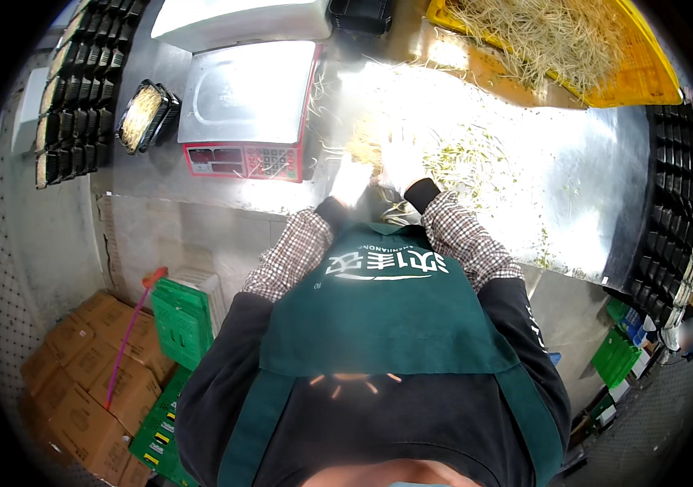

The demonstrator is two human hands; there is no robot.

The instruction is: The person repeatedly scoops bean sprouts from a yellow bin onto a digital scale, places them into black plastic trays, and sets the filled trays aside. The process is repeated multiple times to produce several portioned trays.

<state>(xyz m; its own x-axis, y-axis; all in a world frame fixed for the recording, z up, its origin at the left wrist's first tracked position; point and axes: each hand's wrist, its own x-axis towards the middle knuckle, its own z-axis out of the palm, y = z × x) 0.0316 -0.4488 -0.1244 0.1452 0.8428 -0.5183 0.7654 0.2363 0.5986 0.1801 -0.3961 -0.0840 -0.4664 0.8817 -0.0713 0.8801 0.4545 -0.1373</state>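
Strong glare washes out both hands on the steel worktable, and the single fingers are hard to make out. My left hand [351, 179], in a pale glove, is at the near left side of a bunch of bean sprouts [366, 143]. From the right, my right hand [400, 161] presses against the same bunch, its fingers pointing away from me. The bunch is held between the two hands. Loose sprouts and greenish bits [471, 155] lie scattered to the right of them. Below my wrists, a few more sprouts [400, 212] show near the table edge.
Left of my hands stands a digital scale [248, 97]. Beyond it are a sprout-filled black tray [142, 119] and stacked black trays [79, 103]. A yellow crate [638, 73] of sprouts is at far right. More black trays [669, 201] line the right edge. Cardboard boxes [91, 389] stand below left.
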